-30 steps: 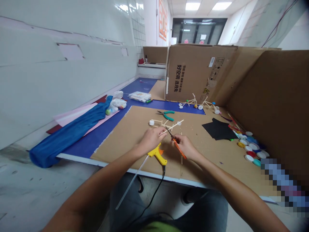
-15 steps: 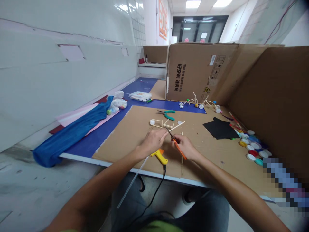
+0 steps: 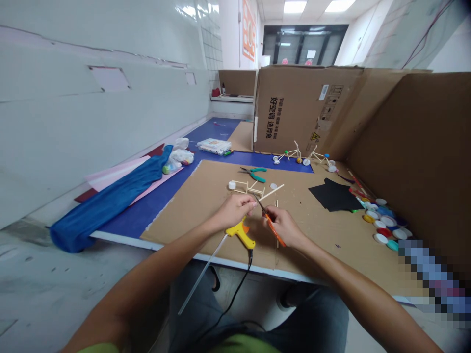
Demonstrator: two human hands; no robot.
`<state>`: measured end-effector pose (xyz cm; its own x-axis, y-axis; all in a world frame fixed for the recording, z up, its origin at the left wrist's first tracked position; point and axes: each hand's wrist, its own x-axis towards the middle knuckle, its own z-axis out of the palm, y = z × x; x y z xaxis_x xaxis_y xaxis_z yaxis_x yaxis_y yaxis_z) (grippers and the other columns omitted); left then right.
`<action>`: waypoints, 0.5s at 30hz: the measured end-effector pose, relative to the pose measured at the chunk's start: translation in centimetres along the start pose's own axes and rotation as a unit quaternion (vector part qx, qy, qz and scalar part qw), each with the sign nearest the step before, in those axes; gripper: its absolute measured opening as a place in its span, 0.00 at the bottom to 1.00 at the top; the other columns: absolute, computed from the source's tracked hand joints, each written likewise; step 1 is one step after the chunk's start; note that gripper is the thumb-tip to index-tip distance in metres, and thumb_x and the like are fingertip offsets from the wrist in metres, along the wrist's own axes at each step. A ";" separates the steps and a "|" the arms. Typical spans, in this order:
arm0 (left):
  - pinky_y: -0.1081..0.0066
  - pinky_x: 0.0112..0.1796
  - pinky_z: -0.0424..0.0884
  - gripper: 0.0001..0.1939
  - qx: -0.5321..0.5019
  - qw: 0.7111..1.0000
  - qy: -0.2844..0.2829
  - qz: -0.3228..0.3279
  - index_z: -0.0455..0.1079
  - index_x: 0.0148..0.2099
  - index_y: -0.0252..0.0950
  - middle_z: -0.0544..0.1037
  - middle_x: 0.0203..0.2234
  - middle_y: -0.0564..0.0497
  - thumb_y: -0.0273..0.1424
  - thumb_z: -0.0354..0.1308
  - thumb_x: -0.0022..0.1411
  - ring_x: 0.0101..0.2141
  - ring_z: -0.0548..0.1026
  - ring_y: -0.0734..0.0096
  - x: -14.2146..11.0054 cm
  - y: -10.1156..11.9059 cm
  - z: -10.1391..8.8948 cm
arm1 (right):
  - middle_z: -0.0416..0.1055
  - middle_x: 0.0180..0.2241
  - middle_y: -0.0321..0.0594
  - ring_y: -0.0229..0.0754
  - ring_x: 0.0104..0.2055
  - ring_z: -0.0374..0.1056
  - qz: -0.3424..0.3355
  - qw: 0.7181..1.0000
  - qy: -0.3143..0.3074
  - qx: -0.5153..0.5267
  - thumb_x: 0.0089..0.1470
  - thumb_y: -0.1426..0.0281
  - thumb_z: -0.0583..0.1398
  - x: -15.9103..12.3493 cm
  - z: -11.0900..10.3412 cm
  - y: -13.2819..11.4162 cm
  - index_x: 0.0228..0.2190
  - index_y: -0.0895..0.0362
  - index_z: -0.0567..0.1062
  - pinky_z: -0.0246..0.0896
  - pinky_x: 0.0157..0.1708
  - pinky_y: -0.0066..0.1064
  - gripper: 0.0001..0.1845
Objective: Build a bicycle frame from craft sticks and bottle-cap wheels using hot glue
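Above a cardboard-topped table (image 3: 316,235), a thin stick (image 3: 273,191) is pinched by the left hand (image 3: 234,212), slanting away rightward, near part beside scissors (image 3: 273,227) gripped in the right hand (image 3: 287,226).

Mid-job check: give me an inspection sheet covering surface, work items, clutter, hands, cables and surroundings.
Surface: cardboard sheet over blue cover.
Work items: scissors, blades at a thin stick, contact unclear; stick frame just beyond.
Clutter: glue gun near the front edge, glue stick jutting past it; pliers farther back; black sheet and bottle caps at right.
Hands: left hand pinches the stick; right hand grips the scissors.
Cables: black cord from the glue gun, over the front edge.
Surroundings: large box behind; wall at left.
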<state>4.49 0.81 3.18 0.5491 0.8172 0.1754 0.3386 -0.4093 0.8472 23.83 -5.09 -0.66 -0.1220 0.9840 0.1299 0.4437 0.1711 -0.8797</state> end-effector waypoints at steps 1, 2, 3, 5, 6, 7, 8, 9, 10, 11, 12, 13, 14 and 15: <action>0.74 0.26 0.56 0.14 -0.021 1.000 -0.008 -0.008 0.69 0.26 0.34 0.69 0.19 0.56 0.33 0.54 0.64 0.21 0.62 0.78 0.0 0.0 0.0 | 0.63 0.22 0.30 0.37 0.26 0.58 -0.002 1.000 0.000 -0.004 0.45 0.68 0.56 -0.1 0.0 0.0 0.26 0.56 0.70 0.50 0.27 0.29 0.04; 0.75 0.24 0.55 0.14 -0.044 0.999 -0.017 -0.017 0.68 0.26 0.34 0.68 0.18 0.56 0.34 0.55 0.63 0.20 0.61 0.79 0.0 -0.1 -0.1 | 0.63 0.23 0.30 0.37 0.26 0.57 -0.004 1.000 0.002 -0.007 0.45 0.69 0.56 -0.2 0.0 0.0 0.26 0.55 0.69 0.50 0.27 0.29 0.04; 0.75 0.23 0.53 0.14 -0.070 0.997 -0.029 -0.028 0.68 0.26 0.34 0.67 0.17 0.57 0.35 0.55 0.63 0.19 0.59 0.79 -0.1 -0.1 -0.1 | 0.62 0.23 0.30 0.37 0.27 0.57 -0.007 1.000 0.003 -0.009 0.45 0.69 0.56 -0.3 0.0 0.0 0.27 0.55 0.69 0.50 0.27 0.29 0.04; 0.76 0.21 0.51 0.13 -0.135 0.988 -0.057 -0.057 0.68 0.28 0.34 0.67 0.18 0.57 0.37 0.57 0.61 0.17 0.58 0.81 -0.1 -0.4 -0.1 | 0.62 0.23 0.30 0.37 0.27 0.57 -0.013 1.000 0.003 -0.011 0.45 0.69 0.56 -0.5 0.1 -0.1 0.27 0.56 0.69 0.50 0.28 0.28 0.04; 0.76 0.20 0.50 0.13 -0.167 0.981 -0.069 -0.074 0.68 0.29 0.34 0.68 0.18 0.57 0.38 0.58 0.60 0.16 0.58 0.82 -0.1 -0.5 -0.1 | 0.62 0.23 0.30 0.36 0.27 0.57 -0.014 1.000 0.003 -0.012 0.45 0.70 0.56 -0.6 0.2 -0.1 0.27 0.56 0.69 0.50 0.28 0.28 0.04; 0.76 0.20 0.49 0.12 -0.196 0.973 -0.079 -0.089 0.69 0.31 0.34 0.70 0.19 0.56 0.39 0.59 0.60 0.16 0.57 0.82 -0.1 -0.7 -0.1 | 0.62 0.23 0.30 0.36 0.27 0.57 -0.015 1.000 0.002 -0.014 0.46 0.70 0.56 -0.7 0.2 -0.1 0.27 0.56 0.70 0.51 0.28 0.28 0.04; 0.77 0.19 0.48 0.12 -0.219 0.966 -0.087 -0.103 0.69 0.33 0.34 0.70 0.20 0.56 0.39 0.59 0.59 0.16 0.57 0.83 -0.1 -0.9 -0.2 | 0.62 0.23 0.30 0.36 0.27 0.57 -0.016 1.000 0.002 -0.017 0.46 0.70 0.56 -0.8 0.3 -0.1 0.28 0.56 0.70 0.51 0.28 0.28 0.04; 0.77 0.19 0.48 0.13 -0.234 0.961 -0.093 -0.113 0.70 0.35 0.33 0.71 0.20 0.56 0.39 0.60 0.59 0.15 0.57 0.84 -0.1 -1.0 -0.2 | 0.62 0.23 0.30 0.36 0.27 0.57 -0.017 1.000 0.002 -0.020 0.47 0.70 0.56 -0.9 0.3 0.0 0.28 0.56 0.70 0.51 0.28 0.28 0.04; 0.77 0.18 0.47 0.13 -0.243 0.957 -0.099 -0.121 0.71 0.36 0.33 0.71 0.20 0.56 0.39 0.60 0.59 0.15 0.56 0.84 -0.1 -1.1 -0.1 | 0.62 0.23 0.30 0.36 0.27 0.57 -0.019 0.999 0.004 -0.025 0.47 0.70 0.56 -1.0 0.4 0.1 0.28 0.56 0.70 0.51 0.28 0.28 0.04; 0.77 0.18 0.47 0.13 -0.244 0.955 -0.107 -0.127 0.71 0.36 0.33 0.70 0.20 0.56 0.39 0.59 0.60 0.15 0.55 0.84 -0.1 -1.2 -0.1 | 0.62 0.23 0.30 0.36 0.27 0.57 -0.021 0.999 0.007 -0.030 0.47 0.70 0.56 -1.0 0.4 0.3 0.28 0.56 0.70 0.51 0.28 0.28 0.04; 0.77 0.18 0.47 0.12 -0.239 0.956 -0.113 -0.130 0.71 0.36 0.33 0.70 0.20 0.56 0.39 0.57 0.61 0.15 0.55 0.84 0.0 -1.2 -0.1 | 0.62 0.23 0.30 0.36 0.27 0.56 -0.022 0.999 0.011 -0.033 0.47 0.70 0.56 -1.0 0.5 0.5 0.28 0.56 0.70 0.51 0.28 0.28 0.04; 0.77 0.19 0.48 0.11 -0.220 0.960 -0.114 -0.128 0.70 0.36 0.33 0.70 0.20 0.56 0.38 0.56 0.63 0.15 0.55 0.83 0.0 -1.2 0.0 | 0.62 0.23 0.30 0.36 0.27 0.57 -0.022 0.999 0.013 -0.033 0.47 0.70 0.56 -1.0 0.5 0.7 0.27 0.56 0.70 0.51 0.28 0.28 0.03; 0.76 0.19 0.51 0.11 -0.183 0.970 -0.110 -0.119 0.70 0.36 0.34 0.71 0.21 0.55 0.36 0.54 0.64 0.16 0.57 0.82 0.0 -1.1 0.1 | 0.62 0.23 0.30 0.36 0.27 0.57 -0.020 0.999 0.015 -0.031 0.47 0.69 0.56 -0.9 0.5 0.9 0.27 0.56 0.70 0.51 0.28 0.28 0.03; 0.76 0.21 0.54 0.11 -0.125 0.983 -0.095 -0.098 0.70 0.35 0.34 0.72 0.22 0.54 0.35 0.53 0.65 0.17 0.59 0.80 0.0 -0.9 0.3 | 0.63 0.23 0.30 0.36 0.27 0.57 -0.016 0.999 0.018 -0.026 0.47 0.69 0.56 -0.7 0.6 1.0 0.27 0.56 0.70 0.51 0.28 0.28 0.04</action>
<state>4.40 1.11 2.24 0.6327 0.7703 -0.0795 0.2667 -0.1203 0.9562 23.88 -5.66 -1.91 -0.1057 0.9790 0.1742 0.4862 0.2037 -0.8498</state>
